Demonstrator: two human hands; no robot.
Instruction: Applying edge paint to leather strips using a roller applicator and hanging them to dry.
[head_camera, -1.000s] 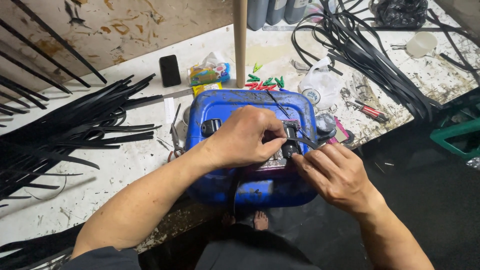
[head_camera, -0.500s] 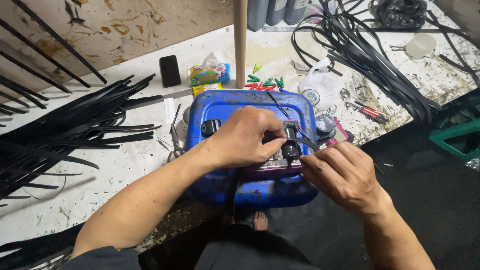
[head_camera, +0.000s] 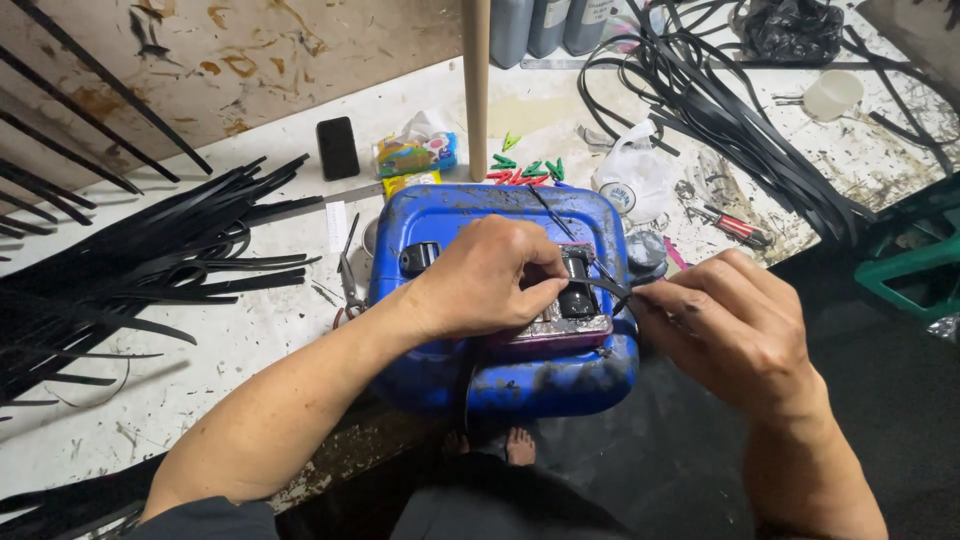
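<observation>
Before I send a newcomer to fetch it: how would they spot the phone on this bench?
Start at the blue plastic jerrycan lying flat at the front of the white workbench. Look beyond its far-left corner, toward the stained wall: the phone lies flat there, just left of a colourful packet. It is the only small, plain black rectangle; the black strips nearby are long and thin.

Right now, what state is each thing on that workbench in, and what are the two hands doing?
Left hand: pressed on the small black device, fingers curled.
Right hand: pinching a thin black strip, pulling it taut.
Small black device: lying on the blue plastic jerrycan.
Blue plastic jerrycan: on its side, smeared with dirt.
Black phone: flat, screen dark.
White plastic cup: upright.
Pile of black strips: loose, fanned out.
</observation>
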